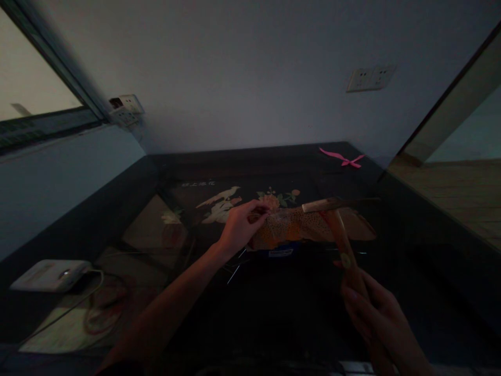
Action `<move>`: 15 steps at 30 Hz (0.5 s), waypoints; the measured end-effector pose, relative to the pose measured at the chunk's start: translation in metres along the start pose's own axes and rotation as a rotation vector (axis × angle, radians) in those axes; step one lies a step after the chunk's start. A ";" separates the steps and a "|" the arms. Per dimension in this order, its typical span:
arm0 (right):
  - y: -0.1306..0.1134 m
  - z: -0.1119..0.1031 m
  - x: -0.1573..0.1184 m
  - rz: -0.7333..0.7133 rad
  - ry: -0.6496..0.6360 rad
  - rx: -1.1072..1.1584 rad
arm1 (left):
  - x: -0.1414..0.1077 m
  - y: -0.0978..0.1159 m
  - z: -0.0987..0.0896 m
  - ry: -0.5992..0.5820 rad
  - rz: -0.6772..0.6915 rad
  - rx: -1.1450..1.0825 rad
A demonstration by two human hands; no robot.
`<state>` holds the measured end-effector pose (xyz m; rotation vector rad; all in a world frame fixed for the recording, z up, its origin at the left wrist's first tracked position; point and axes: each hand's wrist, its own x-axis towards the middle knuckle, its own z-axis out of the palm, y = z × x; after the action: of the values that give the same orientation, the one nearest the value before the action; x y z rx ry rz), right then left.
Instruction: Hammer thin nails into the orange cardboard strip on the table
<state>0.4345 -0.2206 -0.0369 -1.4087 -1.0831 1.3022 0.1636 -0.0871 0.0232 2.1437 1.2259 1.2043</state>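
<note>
My right hand [376, 308] is wrapped round the wooden handle of a hammer [344, 240], at the lower right. The hammer's metal head is raised over the right part of a brown, dark-speckled piece [313, 224] that looks like wood or card. At the left end of that piece, my left hand [245, 222] has thumb and forefinger pinched together. Whatever lies between those fingertips is too small and dim to make out. Under the piece a blue patch with a white label [282, 251] shows. Thin shiny rods [234, 274] lie beside it on the dark tabletop.
The glossy dark table [250, 313] bears a printed bird-and-flower picture [219, 201]. A white device with a cable [52, 275] lies at the left, near a pale sheet [62, 324]. A pink ribbon [344, 158] rests at the back right. Behind stands a wall with sockets [370, 78].
</note>
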 end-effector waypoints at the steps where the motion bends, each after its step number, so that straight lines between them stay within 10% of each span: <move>1: 0.001 -0.001 0.000 0.000 0.002 -0.003 | 0.000 -0.001 0.001 -0.004 0.002 0.000; 15: -0.025 0.002 0.002 -0.032 0.002 -0.096 | -0.008 -0.020 0.015 -0.001 -0.183 -0.267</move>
<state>0.4315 -0.2136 -0.0133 -1.4572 -1.1752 1.2400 0.1644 -0.0819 -0.0023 1.7996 1.1593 1.2114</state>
